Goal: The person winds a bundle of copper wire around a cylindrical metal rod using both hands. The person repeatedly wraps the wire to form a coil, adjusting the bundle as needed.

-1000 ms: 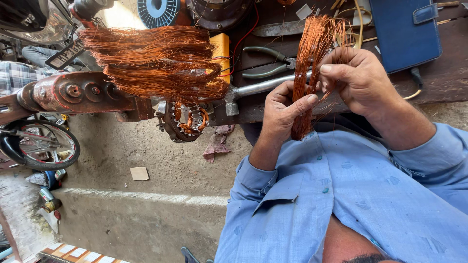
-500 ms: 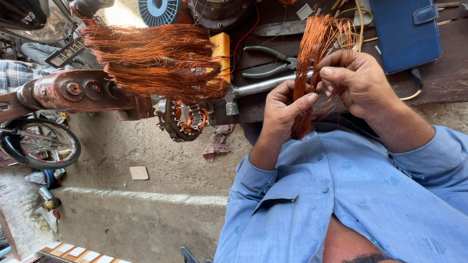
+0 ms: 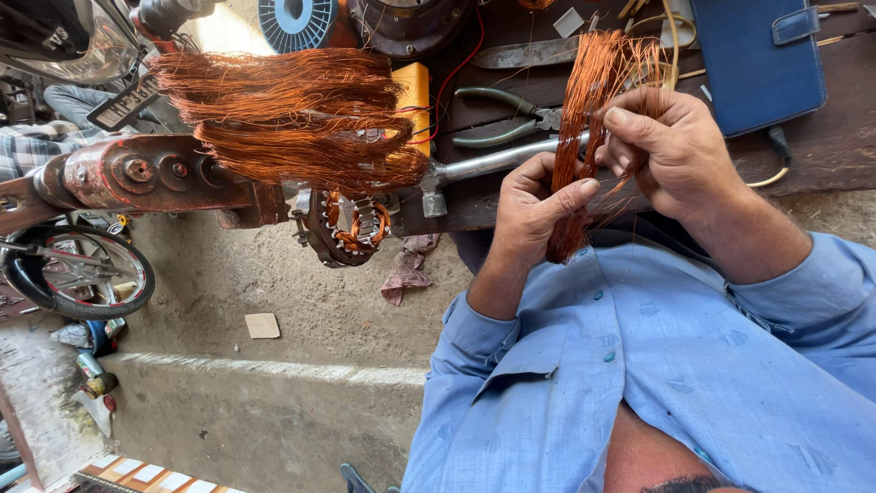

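I hold a bundle of thin copper wire strands (image 3: pixel 584 119) upright in front of my chest. My left hand (image 3: pixel 532 217) pinches its lower part, thumb pressed across the strands. Higher up, my right hand (image 3: pixel 673 151) grips the same bundle with fingers curled round it. The loose upper ends fan out above my right hand. My light blue shirt (image 3: pixel 639 365) fills the lower right.
A large pile of copper wire (image 3: pixel 292 114) lies on a rusty metal part (image 3: pixel 137 173) at the left. A motor stator with copper windings (image 3: pixel 351 224), a hammer (image 3: pixel 474 169), pliers (image 3: pixel 502 114), a blue wallet case (image 3: pixel 757 59) and a blue spool (image 3: pixel 297 18) lie about the wooden bench. A wheel (image 3: pixel 78 274) stands on the ground.
My right hand has shifted slightly along the bundle and the strands' top ends have spread a little. The left hand keeps its grip.
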`<state>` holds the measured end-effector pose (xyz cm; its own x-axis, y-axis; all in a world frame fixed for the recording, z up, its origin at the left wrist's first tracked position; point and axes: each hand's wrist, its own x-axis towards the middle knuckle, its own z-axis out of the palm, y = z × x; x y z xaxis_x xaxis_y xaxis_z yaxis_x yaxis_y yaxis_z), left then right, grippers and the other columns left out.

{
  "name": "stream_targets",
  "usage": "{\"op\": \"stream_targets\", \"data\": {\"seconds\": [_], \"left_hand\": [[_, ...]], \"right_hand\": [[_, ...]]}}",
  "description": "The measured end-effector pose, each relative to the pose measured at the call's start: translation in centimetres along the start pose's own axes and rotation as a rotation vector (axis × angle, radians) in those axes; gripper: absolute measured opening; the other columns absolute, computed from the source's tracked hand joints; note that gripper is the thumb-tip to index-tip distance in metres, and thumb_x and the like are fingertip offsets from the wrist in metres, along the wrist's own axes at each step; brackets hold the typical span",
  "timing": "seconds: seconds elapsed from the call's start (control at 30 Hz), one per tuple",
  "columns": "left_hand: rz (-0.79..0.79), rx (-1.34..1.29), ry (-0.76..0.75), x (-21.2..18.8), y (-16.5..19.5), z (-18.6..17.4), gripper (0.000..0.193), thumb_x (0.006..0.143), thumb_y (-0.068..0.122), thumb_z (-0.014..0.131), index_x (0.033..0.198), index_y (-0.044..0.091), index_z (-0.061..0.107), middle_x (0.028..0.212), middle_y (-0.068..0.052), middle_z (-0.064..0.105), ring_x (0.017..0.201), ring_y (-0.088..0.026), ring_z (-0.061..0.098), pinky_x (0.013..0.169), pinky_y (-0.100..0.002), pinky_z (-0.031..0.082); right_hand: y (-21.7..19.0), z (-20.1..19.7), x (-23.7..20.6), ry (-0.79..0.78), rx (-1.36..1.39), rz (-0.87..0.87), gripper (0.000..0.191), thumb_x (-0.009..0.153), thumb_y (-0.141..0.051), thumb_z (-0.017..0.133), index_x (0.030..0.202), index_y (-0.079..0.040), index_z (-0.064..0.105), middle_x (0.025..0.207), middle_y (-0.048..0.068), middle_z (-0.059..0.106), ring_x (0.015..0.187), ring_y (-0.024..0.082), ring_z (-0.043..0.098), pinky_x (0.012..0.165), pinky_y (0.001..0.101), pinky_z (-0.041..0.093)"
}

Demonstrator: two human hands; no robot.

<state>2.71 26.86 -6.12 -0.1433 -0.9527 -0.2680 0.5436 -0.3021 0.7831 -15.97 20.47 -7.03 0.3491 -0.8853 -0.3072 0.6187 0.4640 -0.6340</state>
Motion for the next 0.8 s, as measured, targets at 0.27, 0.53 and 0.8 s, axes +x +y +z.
{"op": "stream_targets", "data": {"seconds": [0.27,0.53,0.8], "left_hand": [[0.028,-0.03,0.033,0.4,0.2,-0.2,0.02,0.096,0.006,0.078,0.112,-0.002,0.068,0.091,-0.007,0.07,0.076,-0.011,0.066,0.068,-0.026,0.057],[0.042,-0.047,0.047,0.7,0.5,-0.5,0.017,0.099,0.006,0.076,0.112,-0.001,0.067,0.093,-0.011,0.073,0.078,-0.015,0.07,0.066,-0.028,0.058],[0.002,-0.105,0.022,0.6,0.7,-0.4,0.018,0.101,0.006,0.073,0.113,0.0,0.061,0.105,-0.016,0.075,0.094,-0.02,0.074,0.082,-0.033,0.063]], "right_hand": [[-0.6,-0.1,-0.5,-0.049,0.02,-0.039,0.012,0.109,-0.006,0.054,0.1,0.0,0.062,0.091,0.012,0.066,0.089,0.022,0.065,0.09,0.038,0.057],[-1.1,0.5,-0.7,-0.074,0.106,-0.1,0.013,0.112,-0.007,0.046,0.104,-0.002,0.056,0.1,0.017,0.068,0.098,0.027,0.067,0.097,0.0428,0.056],[-0.4,0.5,-0.7,-0.095,0.047,-0.096,0.016,0.12,-0.016,0.048,0.111,-0.005,0.054,0.084,0.013,0.063,0.085,0.024,0.064,0.09,0.0407,0.055]]}}
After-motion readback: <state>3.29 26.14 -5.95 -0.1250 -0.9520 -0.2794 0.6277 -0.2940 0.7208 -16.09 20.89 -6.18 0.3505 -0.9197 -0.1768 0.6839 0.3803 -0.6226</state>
